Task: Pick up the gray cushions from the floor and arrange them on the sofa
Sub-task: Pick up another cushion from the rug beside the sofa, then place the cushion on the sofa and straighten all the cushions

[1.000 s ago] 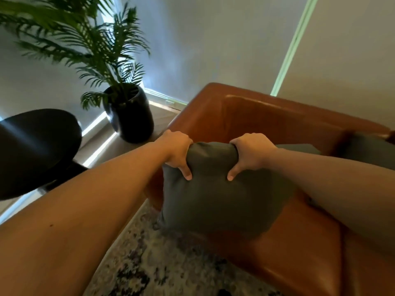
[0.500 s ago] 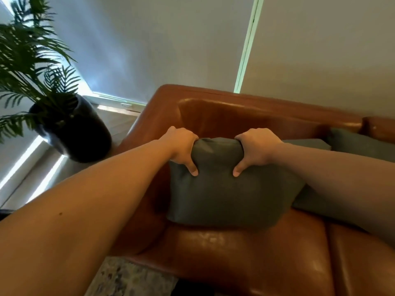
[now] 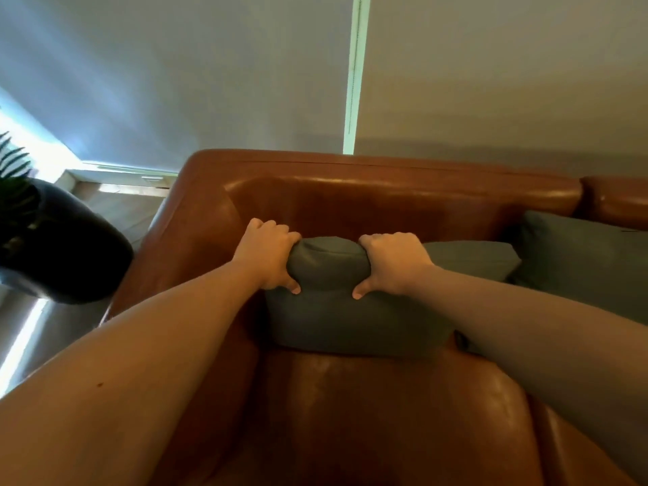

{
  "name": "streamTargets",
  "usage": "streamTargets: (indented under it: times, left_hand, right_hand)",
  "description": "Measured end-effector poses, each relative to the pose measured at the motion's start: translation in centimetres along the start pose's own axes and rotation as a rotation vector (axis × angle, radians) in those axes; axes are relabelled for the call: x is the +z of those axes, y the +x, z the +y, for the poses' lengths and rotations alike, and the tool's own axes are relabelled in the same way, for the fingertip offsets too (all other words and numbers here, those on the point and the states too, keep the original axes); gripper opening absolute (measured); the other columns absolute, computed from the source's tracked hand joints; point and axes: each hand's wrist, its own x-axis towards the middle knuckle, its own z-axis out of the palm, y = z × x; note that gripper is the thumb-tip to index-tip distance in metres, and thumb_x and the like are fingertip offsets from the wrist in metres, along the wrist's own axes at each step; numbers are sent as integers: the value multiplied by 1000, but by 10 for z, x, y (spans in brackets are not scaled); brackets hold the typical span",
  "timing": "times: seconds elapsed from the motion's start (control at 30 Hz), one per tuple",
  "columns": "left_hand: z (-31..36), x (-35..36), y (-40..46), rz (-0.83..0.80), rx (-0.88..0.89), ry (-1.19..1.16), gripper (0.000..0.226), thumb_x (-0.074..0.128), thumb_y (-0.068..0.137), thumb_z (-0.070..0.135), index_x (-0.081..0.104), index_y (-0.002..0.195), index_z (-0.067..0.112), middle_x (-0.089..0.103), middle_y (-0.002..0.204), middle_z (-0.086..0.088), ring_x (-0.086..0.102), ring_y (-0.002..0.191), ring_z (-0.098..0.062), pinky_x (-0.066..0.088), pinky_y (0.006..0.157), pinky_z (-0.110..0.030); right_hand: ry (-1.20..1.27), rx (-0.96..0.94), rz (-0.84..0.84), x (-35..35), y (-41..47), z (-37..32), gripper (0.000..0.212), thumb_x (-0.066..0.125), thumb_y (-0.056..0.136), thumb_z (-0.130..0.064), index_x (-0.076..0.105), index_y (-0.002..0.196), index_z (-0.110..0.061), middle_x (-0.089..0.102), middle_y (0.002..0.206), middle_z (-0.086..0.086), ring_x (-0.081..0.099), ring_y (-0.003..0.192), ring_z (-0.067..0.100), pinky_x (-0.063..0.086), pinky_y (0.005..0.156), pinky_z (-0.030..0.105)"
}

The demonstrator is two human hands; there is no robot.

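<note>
Cushion (image 3: 350,320) gripped — both hands, sofa (image 3: 385,415) corner

Gray cushion (image 3: 350,320) upright on brown sofa (image 3: 385,415) seat.

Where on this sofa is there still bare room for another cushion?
Bare: the seat in front of the held cushion, bordered by the left armrest. Crowded: rightward along the backrest, where a second cushion and third cushion sit.

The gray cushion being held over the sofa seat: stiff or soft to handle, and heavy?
Probably soft: the gray cushion bunches and dents where the left hand and right hand pinch its top edge. Likely light, since two pinch grips carry it. Fabric looks matte, unlikely to slip.
</note>
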Motion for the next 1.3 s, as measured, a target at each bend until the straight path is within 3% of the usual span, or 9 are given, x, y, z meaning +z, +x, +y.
streamTargets:
  times: [0.13, 0.37, 0.6, 0.7, 0.77, 0.83, 0.93, 1.07, 1.3]
  left_hand:
    - [-6, 9, 25, -42, -127, 55, 94, 67, 54, 80, 45, 131, 30, 53, 116, 4, 46, 110, -21, 33, 94, -41]
    - [-13, 7, 50, -94, -225, 62, 109, 74, 52, 75, 35, 137, 19, 43, 131, -3, 39, 122, -25, 31, 105, -43]
    - [-21, -4, 81, -183, -20, -52, 130, 78, 57, 65, 2, 153, 23, 12, 160, -6, 3, 147, -26, -8, 115, -46]
    - [-12, -8, 97, -211, 15, -117, 123, 83, 51, 63, 20, 148, 20, 37, 148, -5, 33, 135, -25, 22, 113, -40]
    - [-10, -10, 101, -226, 21, -128, 118, 81, 44, 69, 29, 139, 24, 52, 130, -2, 49, 115, -21, 39, 97, -36]
    - [-11, -13, 104, -258, 35, -134, 121, 75, 34, 80, 30, 133, 28, 55, 124, 0, 52, 107, -20, 40, 90, -36]
    - [-15, -15, 108, -320, 54, -95, 137, 65, 24, 91, 31, 140, 26, 49, 126, 1, 48, 111, -21, 37, 96, -38]
    - [-16, -8, 104, -344, 73, -129, 128, 69, 25, 87, 38, 133, 25, 45, 124, 0, 41, 109, -20, 36, 98, -39]
    - [-14, -7, 84, -114, 85, -126, 99, 68, 34, 86, 39, 112, 33, 55, 88, 14, 49, 72, -8, 37, 60, -28]
  right_hand:
    - [89, -51, 6, 16, 22, 16, 92, 71, 70, -67, 38, 143, -21, 55, 134, 1, 55, 117, 23, 43, 91, 37]
    - [157, -127, -80, 21, 37, 66, 116, 70, 66, -73, 5, 154, -33, 20, 160, -2, 20, 146, 22, 11, 120, 47]
    - [46, 12, -245, 24, 27, 140, 138, 74, 50, -79, -9, 152, -38, 14, 161, 3, 18, 145, 28, 16, 117, 45]
    - [50, 20, -208, 25, 35, 136, 130, 73, 49, -80, 5, 152, -37, 28, 155, 1, 29, 137, 27, 22, 114, 45]
    - [58, 11, -204, 25, 40, 132, 125, 75, 48, -78, 16, 148, -34, 26, 156, 3, 24, 141, 30, 16, 117, 46]
    - [91, -24, -248, 25, 44, 128, 120, 78, 45, -75, 25, 143, -29, 24, 158, 3, 16, 146, 32, 6, 120, 48]
    - [176, 1, -306, 17, 48, 124, 108, 79, 35, -78, 28, 121, -36, 52, 133, -2, 51, 113, 21, 35, 103, 40]
    - [98, 1, -320, 11, 51, 120, 142, 74, 30, -83, 18, 148, -31, 38, 146, -1, 40, 129, 25, 35, 107, 43]
    - [65, -32, -180, 10, 33, 114, 100, 70, 42, -86, 41, 121, -34, 63, 108, -9, 62, 93, 17, 46, 74, 31]
